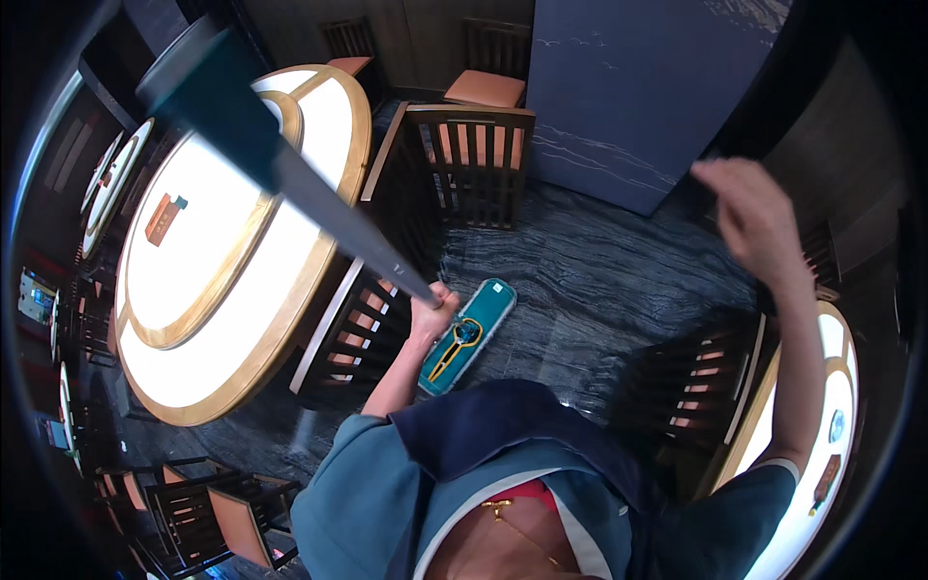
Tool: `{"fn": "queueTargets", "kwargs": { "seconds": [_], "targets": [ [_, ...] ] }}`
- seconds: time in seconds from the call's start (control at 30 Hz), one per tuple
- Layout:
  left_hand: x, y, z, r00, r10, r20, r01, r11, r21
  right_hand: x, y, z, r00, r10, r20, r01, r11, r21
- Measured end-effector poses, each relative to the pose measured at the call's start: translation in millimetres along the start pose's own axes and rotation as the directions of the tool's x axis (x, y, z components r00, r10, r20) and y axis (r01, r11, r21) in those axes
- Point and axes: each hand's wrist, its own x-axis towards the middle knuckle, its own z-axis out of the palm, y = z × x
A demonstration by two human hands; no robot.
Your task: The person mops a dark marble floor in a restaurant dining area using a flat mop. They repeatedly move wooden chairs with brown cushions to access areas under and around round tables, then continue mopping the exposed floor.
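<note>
My left hand is closed around the grey pole of a flat mop. The pole tilts up towards the camera, and its thick dark teal grip looms blurred at the upper left. On the floor just beyond my left hand lies the teal mop head, with a yellow-edged joint piece and a pale fringe. Raised out to the side, my right hand holds nothing. It is slightly blurred, with the fingers loosely bent and the thumb apart from them.
A round, brightly lit table with a wooden rim stands to the left, chairs close by it. Another table and a dark chair are at the right. A dark blue panel rises from the streaked dark floor.
</note>
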Motion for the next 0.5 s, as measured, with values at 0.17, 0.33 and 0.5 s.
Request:
{"fn": "queueTargets", "kwargs": {
  "seconds": [0.17, 0.33, 0.5],
  "targets": [
    [43, 16, 15, 0.987, -0.053, -0.153, 0.037, 0.994, -0.105, 4, 99, 180, 0.760, 0.185, 0.623, -0.354, 0.922, 0.158],
    [78, 4, 24, 0.940, -0.157, -0.301, 0.153, 0.987, -0.037, 84, 158, 365, 0.827, -0.072, 0.558, -0.232, 0.860, 0.455],
    [121, 4, 43, 0.924, -0.124, -0.362, 0.191, 0.969, 0.154, 224, 190, 477, 0.910, 0.035, 0.412, -0.270, 0.805, 0.528]
  ]
}}
